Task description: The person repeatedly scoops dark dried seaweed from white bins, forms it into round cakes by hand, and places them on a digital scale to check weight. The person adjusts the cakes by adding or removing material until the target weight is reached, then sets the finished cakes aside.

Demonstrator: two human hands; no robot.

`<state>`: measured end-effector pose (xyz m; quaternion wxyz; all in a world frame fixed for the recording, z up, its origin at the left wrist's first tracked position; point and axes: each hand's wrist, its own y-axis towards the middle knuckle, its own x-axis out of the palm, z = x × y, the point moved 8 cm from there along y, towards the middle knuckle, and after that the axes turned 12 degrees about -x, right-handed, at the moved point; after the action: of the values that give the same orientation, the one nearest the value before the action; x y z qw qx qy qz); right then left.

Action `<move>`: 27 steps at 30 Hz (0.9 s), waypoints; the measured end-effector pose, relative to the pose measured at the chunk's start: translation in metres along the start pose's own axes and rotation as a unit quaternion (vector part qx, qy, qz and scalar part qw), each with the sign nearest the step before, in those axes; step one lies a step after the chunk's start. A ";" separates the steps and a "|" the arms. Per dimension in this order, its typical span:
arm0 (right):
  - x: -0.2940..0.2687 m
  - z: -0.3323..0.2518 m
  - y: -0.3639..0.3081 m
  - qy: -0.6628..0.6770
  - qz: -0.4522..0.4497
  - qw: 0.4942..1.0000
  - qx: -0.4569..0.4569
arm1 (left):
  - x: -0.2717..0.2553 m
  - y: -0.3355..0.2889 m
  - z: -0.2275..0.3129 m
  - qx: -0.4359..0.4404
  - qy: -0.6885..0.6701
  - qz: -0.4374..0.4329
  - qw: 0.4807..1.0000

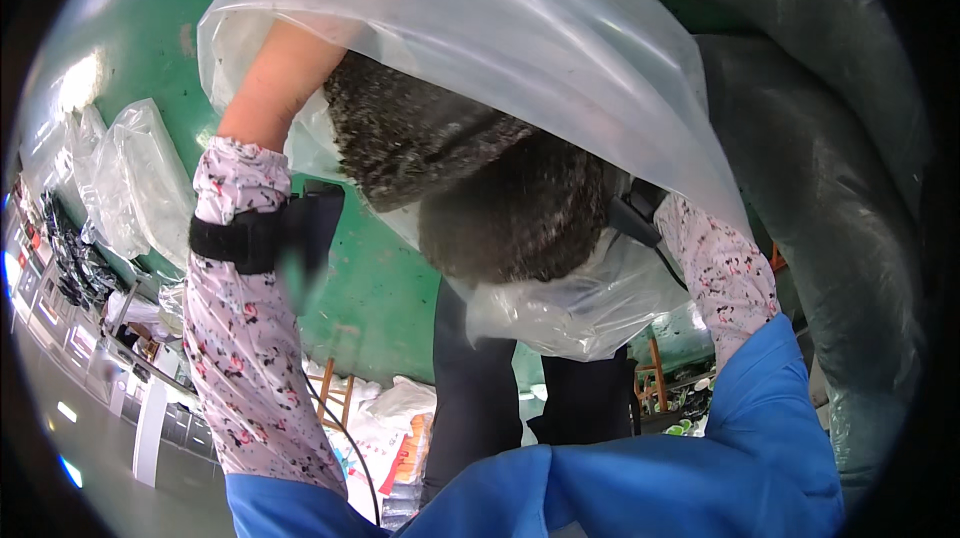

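Your left hand [362, 0] and hidden right hand sit inside the translucent plastic bag [540, 23], likely propping it around dark, rough material [510, 208] (grips: can't tell).

a translucent bag [560, 38] gapes around dark material [510, 203].

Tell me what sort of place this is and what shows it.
Likely a workshop or packing area: a glossy green floor, a large translucent plastic bag around dark, rough-textured material, and bulky, dark-looking plastic bags at the right.
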<state>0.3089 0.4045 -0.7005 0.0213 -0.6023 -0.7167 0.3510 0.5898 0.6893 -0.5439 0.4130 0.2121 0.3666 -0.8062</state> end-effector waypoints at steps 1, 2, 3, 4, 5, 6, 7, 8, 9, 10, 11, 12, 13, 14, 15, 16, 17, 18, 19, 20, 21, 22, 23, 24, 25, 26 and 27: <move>0.007 -0.008 0.004 0.036 -0.006 0.999 -0.021 | -0.006 -0.002 0.001 -0.016 -0.035 0.001 0.999; 0.015 -0.016 0.006 0.068 -0.014 0.997 -0.039 | -0.012 -0.007 0.003 -0.031 -0.047 -0.004 0.998; 0.021 -0.025 0.013 0.096 -0.030 0.993 -0.066 | -0.015 -0.012 0.007 -0.056 -0.049 -0.024 0.997; 0.028 -0.034 0.018 0.112 -0.040 0.989 -0.091 | -0.014 -0.019 0.008 -0.087 -0.043 -0.058 0.994; 0.031 -0.049 0.020 0.129 -0.065 0.983 -0.109 | -0.015 -0.031 0.016 -0.131 -0.027 -0.111 0.985; 0.039 -0.064 0.023 0.131 -0.097 0.978 -0.127 | -0.017 -0.046 0.024 -0.164 -0.010 -0.146 0.975; 0.033 -0.073 0.014 0.109 -0.112 0.980 -0.122 | -0.012 -0.049 0.034 -0.135 0.003 -0.153 0.979; 0.029 -0.093 0.009 0.076 -0.147 0.979 -0.122 | -0.020 -0.060 0.050 -0.097 0.021 -0.121 0.988; 0.027 -0.120 0.006 0.050 -0.192 0.971 -0.133 | -0.034 -0.082 0.071 -0.042 0.031 -0.044 0.998; 0.026 -0.141 0.002 0.099 -0.222 0.961 -0.131 | -0.051 -0.108 0.092 0.006 0.050 0.040 0.998; 0.026 -0.160 -0.002 0.105 -0.257 0.951 -0.134 | -0.050 -0.136 0.098 -0.013 0.020 0.016 1.000; 0.027 -0.181 -0.005 0.112 -0.295 0.939 -0.140 | -0.047 -0.163 0.104 -0.038 -0.011 -0.006 0.999; 0.033 -0.183 -0.008 0.087 -0.307 0.937 -0.143 | -0.023 -0.182 0.105 -0.025 -0.056 -0.056 0.997; 0.041 -0.180 -0.013 0.063 -0.318 0.935 -0.145 | 0.014 -0.199 0.089 -0.064 -0.054 -0.101 0.991; 0.047 -0.174 -0.017 0.037 -0.324 0.934 -0.144 | 0.043 -0.204 0.075 -0.109 -0.059 -0.127 0.984; 0.049 -0.173 -0.023 0.050 -0.320 0.936 -0.135 | 0.067 -0.206 0.045 -0.073 -0.010 -0.078 0.994; 0.047 -0.174 -0.030 0.035 -0.310 0.939 -0.141 | 0.072 -0.192 0.028 -0.152 -0.070 -0.098 0.981; 0.043 -0.180 -0.037 0.021 -0.304 0.940 -0.150 | 0.077 -0.182 0.013 -0.234 -0.128 -0.115 0.957; 0.041 -0.182 -0.045 0.006 -0.297 0.942 -0.157 | 0.077 -0.176 0.005 -0.209 -0.190 -0.055 0.958; 0.041 -0.179 -0.052 -0.004 -0.287 0.944 -0.164 | 0.086 -0.174 -0.005 -0.234 -0.193 -0.069 0.950; 0.038 -0.183 -0.057 -0.020 -0.273 0.945 -0.178 | 0.089 -0.172 -0.007 -0.258 -0.194 -0.086 0.942; 0.033 -0.190 -0.061 -0.036 -0.260 0.946 -0.191 | 0.094 -0.176 -0.009 -0.273 -0.122 -0.083 0.951; 0.031 -0.195 -0.066 -0.052 -0.247 0.945 -0.206 | 0.100 -0.189 -0.010 -0.322 -0.115 -0.070 0.937; 0.034 -0.191 -0.068 -0.108 -0.216 0.941 -0.237 | 0.092 -0.198 0.016 -0.259 -0.091 0.012 0.962; 0.035 -0.190 -0.069 -0.094 -0.206 0.946 -0.230 | 0.083 -0.218 0.046 -0.199 -0.069 0.093 0.973; 0.036 -0.192 -0.069 -0.076 -0.192 0.953 -0.223 | 0.099 -0.238 0.058 -0.195 -0.064 0.075 0.976; 0.037 -0.192 -0.069 -0.060 -0.182 0.957 -0.217 | 0.123 -0.259 0.061 -0.194 -0.062 0.060 0.977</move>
<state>0.3271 0.5268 -0.5335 -0.0897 -0.4293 -0.8732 0.2128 0.3053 0.6808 -0.4763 0.5156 0.0992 0.4765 -0.7052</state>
